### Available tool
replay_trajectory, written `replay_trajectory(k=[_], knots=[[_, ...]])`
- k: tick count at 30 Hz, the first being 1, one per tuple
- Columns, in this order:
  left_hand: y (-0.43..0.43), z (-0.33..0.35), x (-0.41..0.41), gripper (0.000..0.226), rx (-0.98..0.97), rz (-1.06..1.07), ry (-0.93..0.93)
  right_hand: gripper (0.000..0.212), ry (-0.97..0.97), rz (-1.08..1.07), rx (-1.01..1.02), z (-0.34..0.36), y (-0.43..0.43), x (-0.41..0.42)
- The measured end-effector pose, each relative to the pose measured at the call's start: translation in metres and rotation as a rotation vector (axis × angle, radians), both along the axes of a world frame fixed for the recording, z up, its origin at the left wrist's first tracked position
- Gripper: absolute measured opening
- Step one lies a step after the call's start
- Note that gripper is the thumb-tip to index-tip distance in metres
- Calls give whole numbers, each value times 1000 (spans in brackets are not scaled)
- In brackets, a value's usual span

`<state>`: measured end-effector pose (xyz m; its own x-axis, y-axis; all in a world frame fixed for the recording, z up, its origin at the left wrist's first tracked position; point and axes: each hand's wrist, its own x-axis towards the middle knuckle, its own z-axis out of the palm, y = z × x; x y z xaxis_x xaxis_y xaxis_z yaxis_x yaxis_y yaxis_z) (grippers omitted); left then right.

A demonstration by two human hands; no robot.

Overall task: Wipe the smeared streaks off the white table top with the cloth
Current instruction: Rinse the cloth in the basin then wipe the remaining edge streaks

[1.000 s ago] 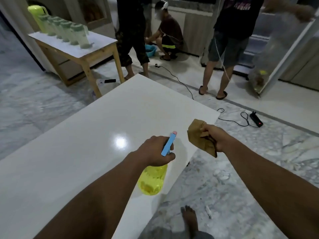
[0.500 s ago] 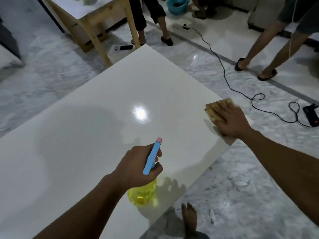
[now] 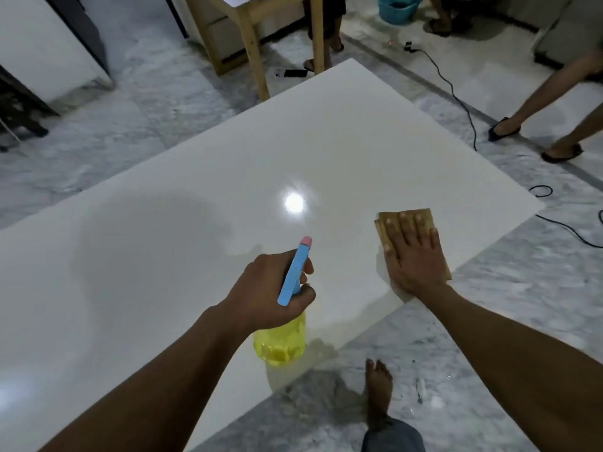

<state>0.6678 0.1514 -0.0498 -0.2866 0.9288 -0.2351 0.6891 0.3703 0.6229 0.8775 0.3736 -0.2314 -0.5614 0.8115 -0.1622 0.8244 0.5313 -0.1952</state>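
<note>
The white table top (image 3: 202, 203) fills the middle of the head view, with a bright light reflection on it. A folded tan cloth (image 3: 424, 216) lies flat near the table's right edge. My right hand (image 3: 414, 256) presses on it with straight, spread fingers. My left hand (image 3: 274, 285) grips a yellow spray bottle (image 3: 280, 344) by its neck, just above the table's near edge. The bottle's blue trigger head with a pink tip (image 3: 295, 272) points away from me. I cannot make out streaks on the glossy surface.
A wooden table (image 3: 254, 44) stands beyond the far corner. A black cable (image 3: 456, 93) runs across the marble floor at the right, where another person's legs (image 3: 538, 119) stand. A blue basin (image 3: 396, 8) sits at the top. My bare foot (image 3: 378, 386) is below the table edge.
My right hand brought the cloth down from the air onto the table and has slid it inward from the right edge, now flat under my palm. My left hand keeps holding the bottle.
</note>
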Motion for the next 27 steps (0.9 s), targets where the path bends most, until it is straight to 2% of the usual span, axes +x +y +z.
replay_trajectory(k=[5,9,13,18,27], knots=[[-149,11,-33,23,74,65,20,68,43,59,14,-1,-142,-54],[-278,14,-61,31,72,161,40,65,72,74,30,-7,-249,-95],[-390,14,-93,27,0,235,48,62,92,140,42,-9,-355,-142],[-479,15,-136,21,-50,275,49,63,58,112,38,-11,-457,-188],[-587,11,-228,17,36,293,28,63,75,-71,62,-10,-572,-257]])
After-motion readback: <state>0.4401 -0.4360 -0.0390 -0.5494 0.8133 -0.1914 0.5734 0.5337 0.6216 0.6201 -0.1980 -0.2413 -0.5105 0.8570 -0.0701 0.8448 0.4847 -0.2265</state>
